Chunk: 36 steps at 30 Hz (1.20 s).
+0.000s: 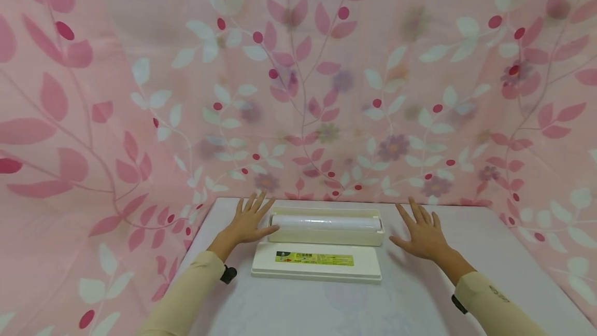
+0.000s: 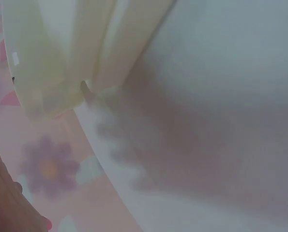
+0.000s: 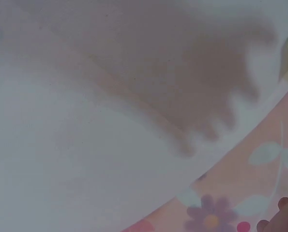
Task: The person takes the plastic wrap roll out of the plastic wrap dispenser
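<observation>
A cream box (image 1: 326,237) lies lengthwise on the table with a shiny roll of clear plastic film (image 1: 326,222) inside it. In front of the box is its cream lid (image 1: 322,272), bearing a green and yellow label. My left hand (image 1: 247,223), fingers spread, is at the left end of the box, its thumb near the corner; whether it touches cannot be told. To the right of the box, my right hand (image 1: 423,236) is apart from it, fingers spread and holding nothing. In the left wrist view the box (image 2: 42,77) is beside the hand's shadow.
The white table (image 1: 420,305) carries the box and lid. Pink curtains (image 1: 298,82) with leaves and flowers hang behind the table and at both sides. In the right wrist view, a hand shadow falls on the tabletop (image 3: 61,169).
</observation>
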Each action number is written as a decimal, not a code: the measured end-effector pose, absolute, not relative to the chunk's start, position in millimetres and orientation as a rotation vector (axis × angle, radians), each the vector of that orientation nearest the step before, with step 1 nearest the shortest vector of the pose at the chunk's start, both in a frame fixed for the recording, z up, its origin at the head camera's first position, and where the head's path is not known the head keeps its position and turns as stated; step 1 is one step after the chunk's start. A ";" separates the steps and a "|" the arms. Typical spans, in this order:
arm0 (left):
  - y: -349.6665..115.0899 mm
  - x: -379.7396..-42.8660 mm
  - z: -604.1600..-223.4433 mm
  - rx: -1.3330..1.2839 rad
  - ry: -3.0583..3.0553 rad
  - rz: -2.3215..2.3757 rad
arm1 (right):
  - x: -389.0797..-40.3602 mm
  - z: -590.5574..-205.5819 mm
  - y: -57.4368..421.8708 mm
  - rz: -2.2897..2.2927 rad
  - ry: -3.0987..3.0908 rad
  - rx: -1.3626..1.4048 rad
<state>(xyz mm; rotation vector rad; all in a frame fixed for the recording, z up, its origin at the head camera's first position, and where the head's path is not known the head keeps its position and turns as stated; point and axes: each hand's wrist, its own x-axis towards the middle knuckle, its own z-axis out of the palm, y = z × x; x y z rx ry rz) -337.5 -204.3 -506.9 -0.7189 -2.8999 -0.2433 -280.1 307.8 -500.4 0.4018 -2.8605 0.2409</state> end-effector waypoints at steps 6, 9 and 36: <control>-197.8 -337.5 -505.3 -0.835 -2.887 -0.320 | -287.0 -496.9 305.8 0.259 -2.857 0.431; -194.5 -339.2 -507.9 -0.873 -2.890 -0.332 | -289.4 -494.5 305.9 0.272 -2.866 0.405; -175.2 -364.3 -516.7 -0.957 -3.053 -0.595 | -309.7 -472.1 299.2 0.331 -2.916 0.325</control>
